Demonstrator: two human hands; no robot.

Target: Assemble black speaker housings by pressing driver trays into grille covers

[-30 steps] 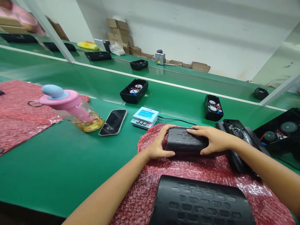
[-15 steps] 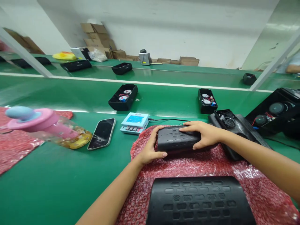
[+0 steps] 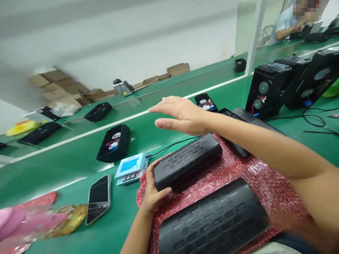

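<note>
My left hand [image 3: 153, 192] grips the left end of a black perforated speaker shell [image 3: 188, 163] that lies on red bubble wrap [image 3: 246, 180]. Above that shell hovers my right hand [image 3: 182, 114], flat, fingers stretched out to the left, holding nothing. A second, larger black grille [image 3: 214, 222] lies on the wrap close to me.
A small blue-screened tester [image 3: 131, 168] with a cable and a phone [image 3: 99, 198] lie left of the wrap. A pink-capped bottle [image 3: 34, 222] is at bottom left. Open speaker housings [image 3: 114, 143] sit on the green belt; upright speaker boxes [image 3: 267, 92] stand right. A person [image 3: 288, 21] sits far right.
My right hand has lifted off the speaker shell and now hovers open above it. My left hand keeps its hold. The view has swung right and tilted.
</note>
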